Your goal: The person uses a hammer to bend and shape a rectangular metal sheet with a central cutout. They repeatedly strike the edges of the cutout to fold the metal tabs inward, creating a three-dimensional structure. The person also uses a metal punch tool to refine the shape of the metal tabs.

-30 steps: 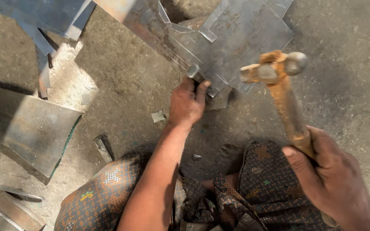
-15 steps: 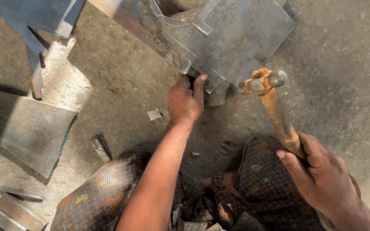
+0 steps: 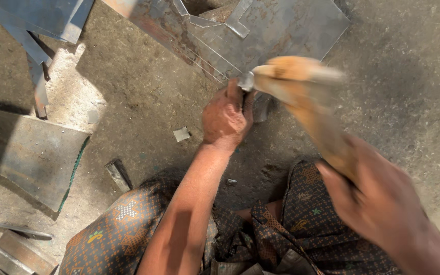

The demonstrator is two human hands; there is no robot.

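The left hand (image 3: 226, 119) reaches forward, fingers curled tight round a small chisel (image 3: 247, 84) set against the near edge of the metal sheet (image 3: 281, 28) on the floor (image 3: 143, 97). The right hand (image 3: 378, 198), blurred, grips the wooden handle of a hammer (image 3: 301, 81), its head beside the chisel. Offcuts (image 3: 181, 134) lie near; a steel plate (image 3: 26, 153) sits well left.

Left arm was extended forward from the lap, forearm nearly straight; left hand (image 3: 226, 121) was fisted, knuckles up, thumb side toward the right. Right hand (image 3: 378, 198) sat lower and nearer the body — fingers wrapped closed in a grip, wrist cocked — its outline blurred
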